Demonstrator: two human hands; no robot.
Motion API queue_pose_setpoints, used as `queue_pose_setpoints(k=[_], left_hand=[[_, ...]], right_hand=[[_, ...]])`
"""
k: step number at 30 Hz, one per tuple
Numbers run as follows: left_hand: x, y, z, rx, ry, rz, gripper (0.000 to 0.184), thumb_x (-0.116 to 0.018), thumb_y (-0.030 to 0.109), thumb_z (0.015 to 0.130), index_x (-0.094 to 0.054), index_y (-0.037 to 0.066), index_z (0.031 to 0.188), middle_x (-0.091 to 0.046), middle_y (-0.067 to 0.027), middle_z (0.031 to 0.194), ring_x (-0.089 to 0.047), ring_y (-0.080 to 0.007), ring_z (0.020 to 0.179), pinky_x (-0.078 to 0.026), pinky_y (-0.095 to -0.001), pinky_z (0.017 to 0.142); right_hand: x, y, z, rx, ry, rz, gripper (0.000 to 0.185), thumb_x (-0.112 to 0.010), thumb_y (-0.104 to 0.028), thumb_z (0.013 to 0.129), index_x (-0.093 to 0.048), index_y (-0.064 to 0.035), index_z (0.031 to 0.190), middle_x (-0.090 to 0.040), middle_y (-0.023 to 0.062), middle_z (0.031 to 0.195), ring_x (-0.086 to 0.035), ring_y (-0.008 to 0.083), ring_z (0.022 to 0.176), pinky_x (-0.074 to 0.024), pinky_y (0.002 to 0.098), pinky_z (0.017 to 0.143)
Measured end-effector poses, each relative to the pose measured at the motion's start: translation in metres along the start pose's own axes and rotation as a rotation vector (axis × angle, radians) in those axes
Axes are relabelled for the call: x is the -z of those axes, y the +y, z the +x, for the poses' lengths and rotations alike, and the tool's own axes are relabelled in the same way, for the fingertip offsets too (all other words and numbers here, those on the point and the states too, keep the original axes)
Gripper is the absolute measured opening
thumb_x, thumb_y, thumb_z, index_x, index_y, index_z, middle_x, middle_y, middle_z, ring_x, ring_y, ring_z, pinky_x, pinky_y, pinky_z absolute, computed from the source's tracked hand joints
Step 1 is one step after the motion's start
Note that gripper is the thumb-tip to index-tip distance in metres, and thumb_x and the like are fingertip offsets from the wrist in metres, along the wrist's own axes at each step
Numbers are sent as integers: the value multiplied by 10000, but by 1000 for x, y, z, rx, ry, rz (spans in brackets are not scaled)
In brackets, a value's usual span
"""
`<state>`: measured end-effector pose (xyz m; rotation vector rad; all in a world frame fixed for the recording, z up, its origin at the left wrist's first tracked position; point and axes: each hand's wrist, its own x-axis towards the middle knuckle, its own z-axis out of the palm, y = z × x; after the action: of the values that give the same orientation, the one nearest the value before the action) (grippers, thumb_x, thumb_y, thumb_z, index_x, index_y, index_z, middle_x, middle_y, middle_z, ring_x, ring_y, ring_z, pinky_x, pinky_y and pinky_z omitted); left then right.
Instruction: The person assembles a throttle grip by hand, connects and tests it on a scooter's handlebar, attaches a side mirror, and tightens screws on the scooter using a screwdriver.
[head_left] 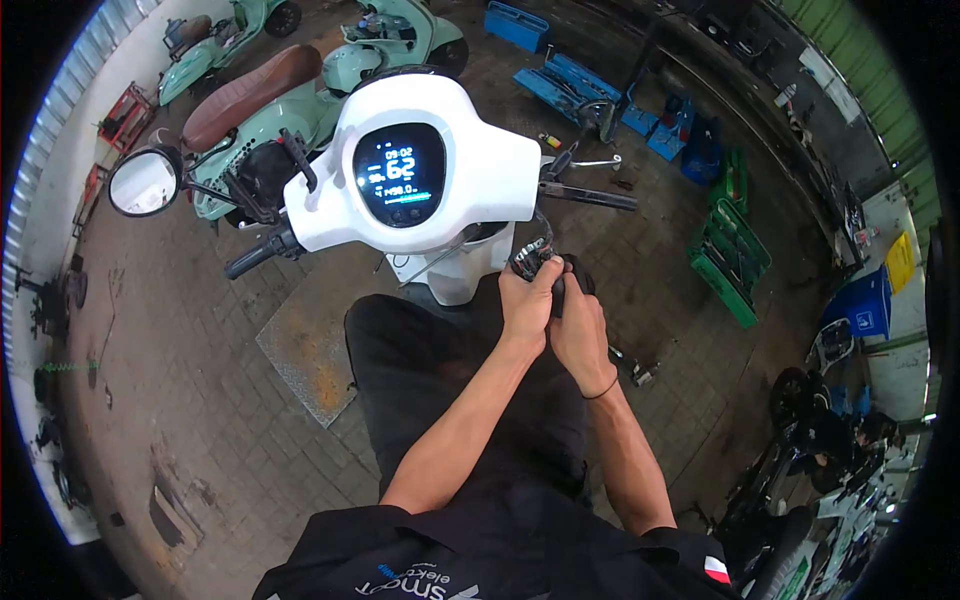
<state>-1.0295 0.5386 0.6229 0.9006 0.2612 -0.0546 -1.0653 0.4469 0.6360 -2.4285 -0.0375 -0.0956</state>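
Over my lap, both hands close around a small dark handlebar switch unit (530, 257) with exposed wiring. My left hand (528, 308) grips it with the thumb pressed along its top. Against its other side, my right hand (578, 325) has its fingers curled round the unit, and the two hands touch. A thin dark cable (545, 228) runs from it up towards the white scooter front (470, 150). Just above is the bare right handlebar (592, 196) with a brake lever (600, 161). The lit display (400, 175) reads 09:02 and 62. My fingers hide part of the unit.
The left handlebar grip (258, 252) and round mirror (145, 183) stick out at left. Mint scooters (255, 100) stand behind. Blue toolboxes (570, 85) and a green toolbox (730, 260) lie open on the floor. A metal plate (305, 350) lies beside my leg.
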Motion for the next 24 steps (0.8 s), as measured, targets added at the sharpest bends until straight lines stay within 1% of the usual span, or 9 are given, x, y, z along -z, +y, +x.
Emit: queue_pose_setpoints(k=[6, 8, 12, 14, 17, 19, 20, 22, 24], left_hand=[[-1, -2, 0, -1, 33, 10, 89, -712, 85, 914, -662, 27, 959, -699, -44, 902, -701, -147, 819, -560, -310, 738], [0, -1, 1, 24, 28, -8, 204, -733, 69, 894, -637, 2, 1062, -711, -52, 903, -688, -136, 803, -548, -298, 729], [0, -6, 2, 7, 37, -10, 200, -733, 71, 894, -634, 7, 1055, -703, -47, 918, -680, -134, 808, -543, -295, 739], [1, -13, 5, -39, 53, -14, 99, -714, 82, 917, -668, 15, 973, -693, -29, 924, -682, -129, 817, -546, -305, 726], [-6, -9, 0, -67, 84, -22, 91, -715, 79, 919, -667, 15, 963, -686, -23, 910, -674, -125, 800, -540, -301, 716], [-10, -10, -2, -82, 104, -38, 88, -717, 78, 918, -665, 16, 951, -682, -20, 900, -671, -122, 793, -537, -300, 706], [-12, -9, -2, -97, 123, -55, 86, -719, 77, 917, -662, 16, 939, -678, -18, 889, -667, -118, 785, -535, -298, 696], [-13, -12, -2, -72, 144, -37, 92, -723, 75, 914, -657, 15, 934, -673, -17, 879, -664, -118, 776, -535, -300, 688], [-14, -14, -3, -48, 164, -21, 98, -726, 74, 911, -651, 14, 929, -668, -16, 869, -661, -118, 767, -536, -302, 681]], right_hand=[[-3, 3, -1, -27, -10, -77, 714, -705, -3, 772, -447, 70, 1434, -686, 318, 877, -672, 516, 862, -526, 574, 718], [-3, 4, -1, -36, -24, -85, 725, -701, 0, 771, -443, 69, 1445, -687, 317, 883, -672, 516, 861, -526, 574, 717], [-4, 6, 0, -50, -42, -93, 734, -690, 0, 773, -435, 51, 1458, -693, 309, 920, -671, 514, 875, -525, 572, 719], [-3, 4, -2, -43, -40, -104, 735, -686, -2, 775, -431, 43, 1463, -696, 303, 935, -671, 513, 879, -523, 571, 716], [-3, 1, -3, -2, 16, -163, 664, -668, -29, 822, -442, 22, 1444, -701, 287, 969, -673, 506, 880, -520, 570, 708], [-5, 2, -3, -34, 32, -244, 520, -644, -81, 884, -480, 4, 1370, -703, 267, 1023, -678, 490, 864, -523, 560, 694], [-6, 1, -2, -33, 32, -245, 520, -644, -81, 884, -480, 4, 1370, -703, 267, 1023, -678, 490, 864, -523, 560, 694], [-7, -1, -4, -20, 86, -283, 364, -614, -123, 933, -511, -8, 1263, -697, 240, 1038, -682, 472, 843, -530, 550, 689], [-7, -3, -7, -10, 98, -309, 332, -612, -133, 939, -511, -14, 1232, -695, 223, 1032, -686, 458, 832, -533, 539, 679]])
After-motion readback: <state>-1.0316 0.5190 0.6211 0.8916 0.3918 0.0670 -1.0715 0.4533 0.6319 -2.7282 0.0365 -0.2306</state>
